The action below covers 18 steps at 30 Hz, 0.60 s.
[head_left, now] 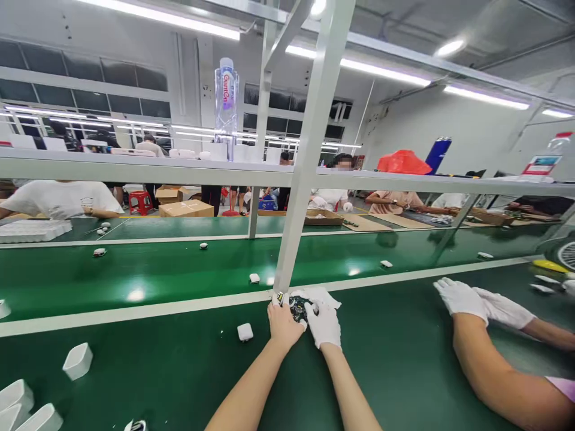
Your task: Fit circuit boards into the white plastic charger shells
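Green matting covers the long worktop in front of you, with a conveyor belt running behind it under a metal frame, and other people sit across the line.

From the head camera, your left hand is bare and your right hand is gloved; both sit close together at the foot of the frame post. Between them you hold a small dark circuit part, fingers of both hands curled and pinching its edges over a white cloth.

You look to be mid-way through fitting or checking that part. A next move would likely need a steady pinch and fine alignment. A small white housing lies just left of your left hand, and a co-worker's gloved hands rest well off to your right.
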{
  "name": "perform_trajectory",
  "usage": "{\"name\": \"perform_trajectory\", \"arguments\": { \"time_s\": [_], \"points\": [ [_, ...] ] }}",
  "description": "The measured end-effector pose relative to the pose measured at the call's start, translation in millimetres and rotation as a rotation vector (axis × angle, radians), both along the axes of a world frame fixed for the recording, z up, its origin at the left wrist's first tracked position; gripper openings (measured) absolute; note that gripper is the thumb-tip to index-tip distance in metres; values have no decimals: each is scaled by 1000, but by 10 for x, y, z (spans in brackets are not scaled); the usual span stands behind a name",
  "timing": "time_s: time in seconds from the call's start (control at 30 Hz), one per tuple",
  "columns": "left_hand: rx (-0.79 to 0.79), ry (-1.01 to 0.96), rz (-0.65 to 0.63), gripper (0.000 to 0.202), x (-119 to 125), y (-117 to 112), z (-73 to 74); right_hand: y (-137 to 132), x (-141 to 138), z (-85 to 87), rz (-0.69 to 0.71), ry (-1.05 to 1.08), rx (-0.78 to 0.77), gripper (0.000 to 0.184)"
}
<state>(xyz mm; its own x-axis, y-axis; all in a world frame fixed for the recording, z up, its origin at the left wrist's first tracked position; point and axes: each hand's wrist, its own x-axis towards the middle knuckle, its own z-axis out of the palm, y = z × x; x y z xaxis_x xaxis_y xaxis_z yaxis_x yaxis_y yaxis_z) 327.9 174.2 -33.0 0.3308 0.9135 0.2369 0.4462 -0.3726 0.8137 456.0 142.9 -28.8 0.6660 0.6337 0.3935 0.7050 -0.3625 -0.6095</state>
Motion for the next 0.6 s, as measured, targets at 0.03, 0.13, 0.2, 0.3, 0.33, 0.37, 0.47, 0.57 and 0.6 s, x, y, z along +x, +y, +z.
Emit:
{"name": "perform_trajectory", "arguments": {
  "time_s": [0.03, 0.13, 0.2, 0.3, 0.33, 0.37, 0.47, 0.57, 0.6],
  "points": [
    [6, -10, 1, 63, 27, 29, -24, 25, -5, -19, -16, 21, -1, 21],
    [5, -39, -7, 46, 102, 99, -87, 80, -37, -89, -3, 117, 13, 21],
    [-2, -73, -17, 43, 149, 120, -112, 107, -76, -112, 40, 197, 45, 23],
    [-12, -163, -22, 39, 189, 114, -104, 123, -161, -78, 109, 309, 130, 25],
    [-20, -203, -21, 38, 187, 106, -93, 120, -200, -54, 135, 340, 166, 25],
    [-31, -248, -19, 36, 175, 98, -79, 114, -245, -29, 164, 370, 203, 25],
    [-77, -399, -9, 34, 89, 83, -46, 74, -422, 19, 245, 462, 318, 26],
    [-133, -554, -17, 32, -34, 81, -47, 4, -624, -1, 301, 563, 427, 27],
    [-158, -598, -32, 32, -75, 79, -53, -28, -687, -20, 319, 595, 463, 27]
  ]
}}
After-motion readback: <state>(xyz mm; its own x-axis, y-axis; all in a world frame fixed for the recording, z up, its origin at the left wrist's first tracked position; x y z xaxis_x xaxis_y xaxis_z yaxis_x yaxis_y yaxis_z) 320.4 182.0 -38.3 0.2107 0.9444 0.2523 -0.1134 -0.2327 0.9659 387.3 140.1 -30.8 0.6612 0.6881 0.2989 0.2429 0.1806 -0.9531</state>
